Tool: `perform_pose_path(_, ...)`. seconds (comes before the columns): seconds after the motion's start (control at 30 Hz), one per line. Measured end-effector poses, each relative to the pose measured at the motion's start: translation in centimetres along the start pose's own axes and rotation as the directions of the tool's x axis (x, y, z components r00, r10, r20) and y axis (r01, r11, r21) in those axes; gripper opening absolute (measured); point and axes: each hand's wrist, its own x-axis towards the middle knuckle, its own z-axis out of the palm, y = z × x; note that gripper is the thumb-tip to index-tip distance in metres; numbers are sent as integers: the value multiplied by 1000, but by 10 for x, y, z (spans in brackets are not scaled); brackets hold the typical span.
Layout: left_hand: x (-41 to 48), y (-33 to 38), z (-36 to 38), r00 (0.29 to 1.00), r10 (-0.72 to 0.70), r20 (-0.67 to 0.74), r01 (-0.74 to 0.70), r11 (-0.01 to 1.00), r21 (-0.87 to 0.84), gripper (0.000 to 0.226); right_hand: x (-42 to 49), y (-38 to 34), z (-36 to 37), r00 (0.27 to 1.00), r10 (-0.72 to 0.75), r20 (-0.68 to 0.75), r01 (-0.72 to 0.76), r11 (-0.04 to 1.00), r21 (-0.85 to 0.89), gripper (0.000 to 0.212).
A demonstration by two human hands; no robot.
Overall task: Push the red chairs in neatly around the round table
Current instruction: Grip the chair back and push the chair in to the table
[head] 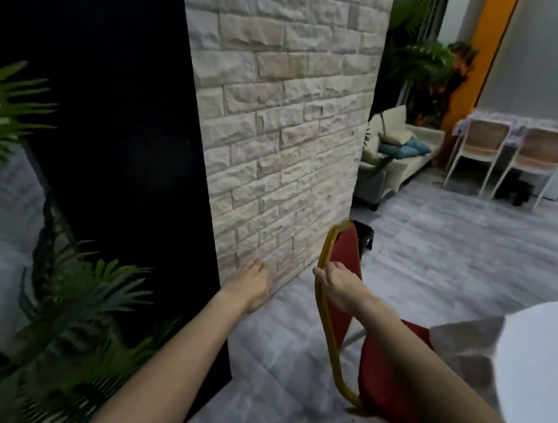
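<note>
A red chair with a gold metal frame stands in front of me, its seat turned toward the round white table at the lower right. My right hand grips the top of the chair's backrest, fingers curled over the gold rail. Left of the chair, my left hand hangs in the air with its fingers loosely apart and holds nothing. A grey cloth drapes from the table's edge over the chair seat.
A stone-brick pillar rises just behind the chair, with a black panel to its left. Green plants crowd the lower left. Farther back stand a sofa with cushions and two white chairs at another table. The floor is grey tile.
</note>
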Motion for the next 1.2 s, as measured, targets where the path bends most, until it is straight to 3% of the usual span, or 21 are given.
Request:
perform_pose_path(0.1, 50, -19, -13, 999, -29, 25, 31, 998, -51, 57, 50, -6, -7, 1000, -2, 7, 0, 982, 191, 40)
perform_pose_path(0.23, 119, -44, -25, 999, -25, 30, 26, 999, -27, 56, 131, -11, -12, 1000, 1, -14, 1, 993, 121, 41)
perform_pose_path(0.33, 171, -65, -30, 999, -36, 18, 37, 998, -44, 57, 194, -7, -15, 999, 24, 49, -30, 992, 123, 45)
perform_pose_path(0.57, 319, -98, -47, 1000, 26, 3, -26, 996, -88, 55, 333, -9, -41, 998, 3, -65, -2, 1000, 25, 34)
perform_pose_path(0.67, 373, -107, -56, 997, 80, -21, -81, 996, -39, 56, 364, -1, -53, 995, 77, -59, -74, 996, 50, 33)
perform_pose_path(0.77, 436, -93, -55, 987, 162, 18, -162, 987, 16, 54, 398, 33, -66, 978, 182, -104, -186, 982, -25, 39)
perform_pose_path(0.87, 502, -62, -60, 959, 279, 57, -282, 959, 43, 55, 421, 85, -77, 950, 295, -105, -289, 955, 69, 30)
perform_pose_path(1.0, 586, -5, -70, 903, 420, 90, -423, 906, 21, 53, 442, 153, -96, 904, 397, -160, -392, 918, 61, 28)
perform_pose_path(1.1, 642, 38, -80, 857, 499, 127, -509, 858, 63, 51, 453, 201, -113, 827, 530, -187, -503, 846, 174, 32)
perform_pose_path(1.2, 677, 76, -87, 798, 581, 157, -597, 797, 88, 45, 454, 234, -124, 773, 602, -202, -590, 798, 121, 44)
